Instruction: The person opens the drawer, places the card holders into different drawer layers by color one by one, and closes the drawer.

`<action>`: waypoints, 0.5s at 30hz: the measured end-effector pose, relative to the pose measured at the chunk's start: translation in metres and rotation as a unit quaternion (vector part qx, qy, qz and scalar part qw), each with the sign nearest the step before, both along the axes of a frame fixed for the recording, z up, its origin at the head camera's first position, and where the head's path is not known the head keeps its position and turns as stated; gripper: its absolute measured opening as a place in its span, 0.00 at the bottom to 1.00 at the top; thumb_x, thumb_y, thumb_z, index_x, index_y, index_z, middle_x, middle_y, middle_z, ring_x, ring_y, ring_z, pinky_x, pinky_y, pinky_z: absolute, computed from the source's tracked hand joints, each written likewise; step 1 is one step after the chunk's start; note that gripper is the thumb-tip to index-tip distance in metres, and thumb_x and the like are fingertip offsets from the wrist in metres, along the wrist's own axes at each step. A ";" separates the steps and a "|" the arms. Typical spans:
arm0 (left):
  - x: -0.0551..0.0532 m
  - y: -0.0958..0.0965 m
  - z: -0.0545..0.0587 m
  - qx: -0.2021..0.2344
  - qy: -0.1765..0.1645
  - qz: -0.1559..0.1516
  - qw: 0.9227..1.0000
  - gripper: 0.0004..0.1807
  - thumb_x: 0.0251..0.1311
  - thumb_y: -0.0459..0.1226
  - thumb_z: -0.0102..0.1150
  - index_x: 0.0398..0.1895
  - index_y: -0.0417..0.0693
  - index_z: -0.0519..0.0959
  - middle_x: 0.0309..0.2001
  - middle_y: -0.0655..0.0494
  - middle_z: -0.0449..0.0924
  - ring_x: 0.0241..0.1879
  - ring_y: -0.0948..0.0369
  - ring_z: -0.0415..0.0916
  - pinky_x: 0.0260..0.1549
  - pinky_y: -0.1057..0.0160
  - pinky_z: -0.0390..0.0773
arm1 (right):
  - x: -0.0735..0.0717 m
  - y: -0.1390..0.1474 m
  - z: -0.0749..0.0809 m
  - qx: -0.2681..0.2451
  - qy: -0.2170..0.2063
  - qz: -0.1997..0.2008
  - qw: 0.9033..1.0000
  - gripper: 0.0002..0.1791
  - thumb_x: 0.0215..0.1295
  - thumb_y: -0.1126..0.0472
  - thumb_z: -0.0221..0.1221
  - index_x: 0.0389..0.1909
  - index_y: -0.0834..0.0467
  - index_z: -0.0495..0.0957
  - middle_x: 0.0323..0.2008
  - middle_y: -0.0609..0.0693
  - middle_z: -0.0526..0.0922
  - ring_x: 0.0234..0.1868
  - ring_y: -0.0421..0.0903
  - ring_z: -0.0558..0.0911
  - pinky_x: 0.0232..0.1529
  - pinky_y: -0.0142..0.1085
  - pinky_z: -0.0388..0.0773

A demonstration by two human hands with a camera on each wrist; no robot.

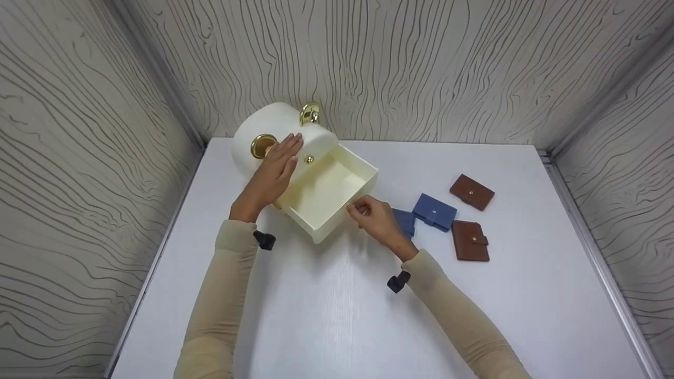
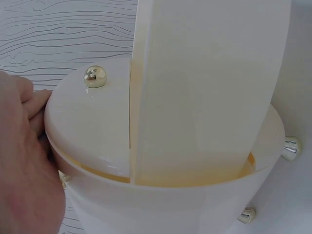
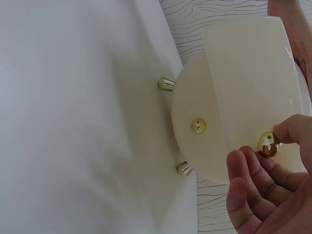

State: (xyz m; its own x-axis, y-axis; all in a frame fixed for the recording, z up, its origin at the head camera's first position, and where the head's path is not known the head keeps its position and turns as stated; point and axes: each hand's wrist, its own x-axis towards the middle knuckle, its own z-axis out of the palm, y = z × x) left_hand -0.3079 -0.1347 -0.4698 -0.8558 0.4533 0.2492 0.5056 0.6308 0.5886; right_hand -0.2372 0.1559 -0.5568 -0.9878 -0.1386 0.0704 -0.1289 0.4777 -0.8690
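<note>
Drawer point(image 1: 329, 184), cream, stood pulled out from a white rounded casing point(image 1: 284, 116), left of centre in the head view. Front faced the lower right of the frame; the longer side of its visible opening ran from lower left to upper right.

Right hand point(image 1: 376, 215), just right of centre: thumb and fingers nearly closed, pinching the gold knob point(image 3: 269, 144) on the drawer front, per the right wrist view. Head view hid this knob behind the hand.

Left hand point(image 1: 275, 171): fingers straight, laid against the casing, gripping nothing. It partly covered a round gold fitting point(image 1: 259, 146). In the left wrist view the fingertips were out of sight past the casing's edge, and the drawer was cut off by the top of the frame.

Right of centre, on the white desk point(image 1: 326, 305): two brown wallets point(image 1: 472, 192) and two blue wallets point(image 1: 435, 211), flaps snapped. Left-hand blue one was partly hidden by the right hand. Sleeves point(image 1: 210, 310) ran off the bottom edge; black wrist devices point(image 1: 398, 282) sat at both cuffs.
</note>
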 end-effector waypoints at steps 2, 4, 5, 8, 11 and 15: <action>0.000 0.000 0.000 -0.002 0.001 0.001 1.000 0.29 0.88 0.46 0.33 0.86 0.51 0.55 0.87 0.59 0.50 0.88 0.56 0.42 0.87 0.52 0.36 | 0.000 0.001 0.000 0.000 -0.002 0.001 1.000 0.14 0.76 0.50 0.66 0.46 0.58 0.86 0.37 0.52 0.88 0.27 0.39 0.83 0.30 0.30 0.84; 0.000 0.000 0.000 -0.002 0.002 0.001 1.000 0.29 0.88 0.45 0.34 0.86 0.51 0.55 0.87 0.58 0.50 0.88 0.55 0.43 0.87 0.51 0.36 | 0.000 0.002 0.001 -0.002 -0.006 0.001 1.000 0.15 0.76 0.49 0.66 0.47 0.58 0.85 0.38 0.53 0.88 0.28 0.40 0.84 0.30 0.31 0.84; 0.000 0.000 0.000 -0.002 0.003 0.001 1.000 0.29 0.88 0.45 0.34 0.86 0.50 0.55 0.87 0.58 0.50 0.88 0.55 0.43 0.87 0.51 0.36 | 0.000 0.002 0.001 -0.003 -0.008 0.002 1.000 0.15 0.76 0.49 0.66 0.47 0.58 0.85 0.39 0.53 0.88 0.28 0.41 0.85 0.31 0.31 0.85; 0.000 0.000 0.000 0.001 0.006 0.000 1.000 0.29 0.88 0.45 0.34 0.86 0.50 0.56 0.87 0.57 0.51 0.88 0.55 0.44 0.87 0.51 0.37 | 0.000 0.004 0.002 -0.005 -0.012 0.007 1.000 0.16 0.76 0.48 0.66 0.49 0.58 0.85 0.40 0.53 0.88 0.30 0.48 0.87 0.31 0.31 0.85; -0.001 0.000 0.000 0.004 0.010 0.000 1.000 0.29 0.88 0.44 0.35 0.86 0.49 0.57 0.87 0.56 0.52 0.88 0.54 0.44 0.87 0.51 0.37 | 0.000 0.007 0.003 -0.008 -0.015 0.020 1.000 0.16 0.77 0.49 0.65 0.50 0.58 0.85 0.40 0.54 0.88 0.32 0.55 0.89 0.32 0.31 0.84; 0.000 0.001 0.000 0.006 0.013 0.001 1.000 0.29 0.88 0.44 0.36 0.85 0.48 0.57 0.87 0.55 0.53 0.87 0.53 0.45 0.87 0.50 0.38 | -0.002 0.011 0.006 -0.021 -0.014 0.032 0.999 0.13 0.78 0.53 0.64 0.50 0.60 0.85 0.39 0.56 0.89 0.32 0.58 0.89 0.31 0.31 0.83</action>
